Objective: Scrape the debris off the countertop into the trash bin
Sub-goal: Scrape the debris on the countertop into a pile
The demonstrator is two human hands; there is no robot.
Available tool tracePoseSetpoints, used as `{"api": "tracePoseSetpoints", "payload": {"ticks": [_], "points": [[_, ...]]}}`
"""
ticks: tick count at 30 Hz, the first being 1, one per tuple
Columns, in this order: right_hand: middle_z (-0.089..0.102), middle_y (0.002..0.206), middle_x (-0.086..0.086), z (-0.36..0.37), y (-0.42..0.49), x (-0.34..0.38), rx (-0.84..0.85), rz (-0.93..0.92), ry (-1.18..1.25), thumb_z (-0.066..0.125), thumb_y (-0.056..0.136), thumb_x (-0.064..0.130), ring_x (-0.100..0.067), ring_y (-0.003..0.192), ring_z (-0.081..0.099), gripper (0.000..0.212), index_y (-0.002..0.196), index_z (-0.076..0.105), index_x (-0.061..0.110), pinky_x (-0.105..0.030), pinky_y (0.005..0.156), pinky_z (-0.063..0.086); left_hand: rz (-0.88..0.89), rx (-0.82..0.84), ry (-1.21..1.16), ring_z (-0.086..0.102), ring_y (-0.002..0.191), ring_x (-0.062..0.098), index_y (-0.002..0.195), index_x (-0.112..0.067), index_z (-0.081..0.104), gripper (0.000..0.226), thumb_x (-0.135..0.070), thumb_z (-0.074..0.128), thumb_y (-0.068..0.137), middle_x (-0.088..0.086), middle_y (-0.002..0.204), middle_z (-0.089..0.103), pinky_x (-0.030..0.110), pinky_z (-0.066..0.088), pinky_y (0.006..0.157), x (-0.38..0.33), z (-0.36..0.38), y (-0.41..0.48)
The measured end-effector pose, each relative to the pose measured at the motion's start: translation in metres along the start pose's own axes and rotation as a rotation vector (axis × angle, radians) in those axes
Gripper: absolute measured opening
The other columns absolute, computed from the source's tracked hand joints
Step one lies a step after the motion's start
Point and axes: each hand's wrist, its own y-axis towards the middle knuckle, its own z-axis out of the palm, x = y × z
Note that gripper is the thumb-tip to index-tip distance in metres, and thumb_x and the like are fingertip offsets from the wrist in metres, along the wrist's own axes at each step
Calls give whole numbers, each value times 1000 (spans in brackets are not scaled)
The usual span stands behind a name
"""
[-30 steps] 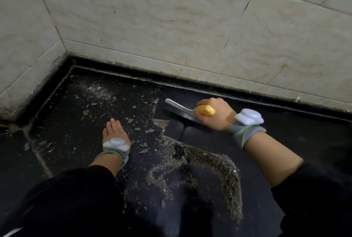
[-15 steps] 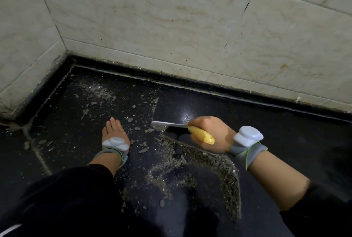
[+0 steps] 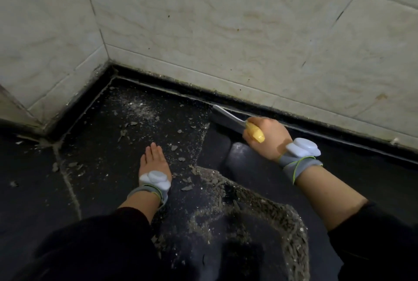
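Back to the foot of the tiled wall [image 3: 226, 43] the yellow-handled scraper [image 3: 228, 116] was carried, gripped by the right hand [image 3: 267, 138], while the left hand [image 3: 153, 160] was kept flat and open on the surface [image 3: 362, 167] beside the heaped debris [image 3: 269, 209], so another stroke was judged due; no trash bin was seen.

Two walls of large pale tiles meet in a corner [image 3: 95, 16] at the upper left. The back wall [image 3: 226, 20] runs across the top and down to the right. The left wall [image 3: 40, 32] shows only a smaller part. The tiles are cream with faint brownish veins, and thin grey joints [image 3: 332, 27] separate them. Small dark specks and one brown stain [image 3: 382, 96] mark the back wall. A black strip [image 3: 77, 104] runs along the foot of both walls, with dirty sealant on its upper edge. The light is dim and rather cold.
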Motion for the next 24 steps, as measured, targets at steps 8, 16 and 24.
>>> {"api": "tracePoseSetpoints", "payload": {"ticks": [8,16,24], "points": [[61,101,-14,28,63,5,59,-2,-89,57,87,31,-37,96,58,20,95,56,12,-32,70,37,23,-27,-40,-9,148,30,149,1,-15,61,-15,19,101,16,158,-19,38,9,121,4,10,8],[68,92,-9,-1,54,4,157,-182,-27,56,86,31,-36,88,61,17,87,62,15,-36,73,48,17,-33,-36,-8,148,29,150,0,-13,58,-14,16,101,16,158,-17,37,11,121,3,8,4],[65,104,-16,16,81,19,79,-94,-42,56,89,29,-38,99,60,24,102,60,9,-36,76,43,8,-25,-53,-8,148,27,150,-1,-13,58,-18,17,103,14,159,-17,36,8,121,4,8,5]]}}
